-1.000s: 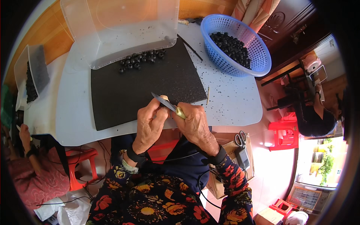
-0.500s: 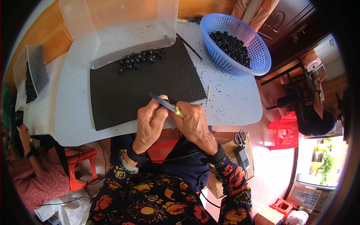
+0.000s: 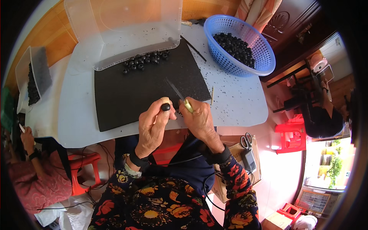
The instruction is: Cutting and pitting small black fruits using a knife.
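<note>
My left hand (image 3: 151,124) pinches a small round black piece (image 3: 165,107) between thumb and fingers, with a pale wrap on one fingertip. In my right hand (image 3: 200,118) is a knife, its pale yellow-green handle (image 3: 188,106) in my fist and its thin blade (image 3: 175,89) pointing up and left over the mat, apart from the piece. Both hands hover at the near edge of a black mat (image 3: 132,94). A cluster of similar black pieces (image 3: 140,63), some showing holes, lies at the mat's far side by the mouth of a tipped clear plastic bin (image 3: 126,32).
A blue perforated basket (image 3: 268,57) of black pieces stands at the far right of the table (image 3: 245,111). Black crumbs and a thin stick (image 3: 212,95) lie beside the mat. At the left, another person's hand (image 3: 27,138) works near a second bin (image 3: 43,78). Scissors (image 3: 246,140) lie below right.
The knife has come away from the black piece and swung to the right, its blade now steeper. My left hand has turned, bringing the piece into plain sight.
</note>
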Action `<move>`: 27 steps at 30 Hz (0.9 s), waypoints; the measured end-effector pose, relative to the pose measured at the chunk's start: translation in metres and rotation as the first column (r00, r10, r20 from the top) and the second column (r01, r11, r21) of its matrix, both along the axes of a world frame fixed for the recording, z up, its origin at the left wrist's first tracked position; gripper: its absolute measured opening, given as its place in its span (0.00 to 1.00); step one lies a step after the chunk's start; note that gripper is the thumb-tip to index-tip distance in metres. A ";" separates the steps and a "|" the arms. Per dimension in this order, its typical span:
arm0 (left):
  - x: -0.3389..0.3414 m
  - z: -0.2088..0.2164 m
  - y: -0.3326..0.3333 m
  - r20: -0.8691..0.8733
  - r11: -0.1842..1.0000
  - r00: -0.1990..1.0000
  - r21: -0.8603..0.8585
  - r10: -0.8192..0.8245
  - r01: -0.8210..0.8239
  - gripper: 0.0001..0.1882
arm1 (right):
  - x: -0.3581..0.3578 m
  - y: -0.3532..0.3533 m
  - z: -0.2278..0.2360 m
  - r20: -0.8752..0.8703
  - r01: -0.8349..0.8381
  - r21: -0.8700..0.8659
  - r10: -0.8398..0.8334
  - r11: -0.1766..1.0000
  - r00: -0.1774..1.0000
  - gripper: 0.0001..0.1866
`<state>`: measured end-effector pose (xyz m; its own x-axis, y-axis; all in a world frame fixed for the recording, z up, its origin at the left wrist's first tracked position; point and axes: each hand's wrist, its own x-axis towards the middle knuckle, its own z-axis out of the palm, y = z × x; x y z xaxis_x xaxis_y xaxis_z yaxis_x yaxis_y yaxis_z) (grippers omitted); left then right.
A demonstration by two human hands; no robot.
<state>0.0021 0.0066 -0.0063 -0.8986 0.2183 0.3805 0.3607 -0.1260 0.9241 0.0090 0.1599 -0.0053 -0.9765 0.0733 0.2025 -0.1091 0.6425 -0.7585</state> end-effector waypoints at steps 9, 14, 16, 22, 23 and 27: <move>-0.002 -0.020 0.002 -0.135 0.971 0.987 -0.209 0.091 -0.118 0.11 | 0.008 -0.013 0.024 -0.081 -0.142 -0.370 0.121 0.918 0.989 0.10; -0.004 -0.015 0.000 -0.080 0.950 0.997 -0.311 -0.007 -0.018 0.12 | 0.002 -0.014 0.023 -0.023 -0.068 -0.232 0.064 0.970 0.998 0.11; -0.005 -0.019 0.003 -0.072 0.975 0.997 -0.223 -0.018 0.002 0.12 | -0.001 -0.010 0.023 -0.051 -0.082 -0.184 0.073 0.980 0.996 0.10; -0.004 -0.005 -0.002 0.105 0.991 0.992 -0.109 -0.066 0.078 0.11 | -0.045 0.054 0.059 -0.325 0.229 -0.124 -0.258 0.965 0.910 0.10; -0.004 0.000 -0.003 0.128 0.990 0.988 -0.096 -0.087 0.099 0.11 | -0.057 0.072 0.068 -0.342 0.303 -0.117 -0.325 0.946 0.882 0.11; -0.006 0.010 -0.019 0.122 0.996 0.991 -0.069 -0.047 0.056 0.10 | -0.093 0.086 0.072 -0.442 0.435 -0.027 -0.401 0.900 0.803 0.12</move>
<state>-0.0037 -0.0123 0.0033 -0.9238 0.2882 0.2521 0.2411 -0.0735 0.9677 -0.0842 0.2458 0.0664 -0.6694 0.4227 0.6109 -0.1178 0.7515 -0.6491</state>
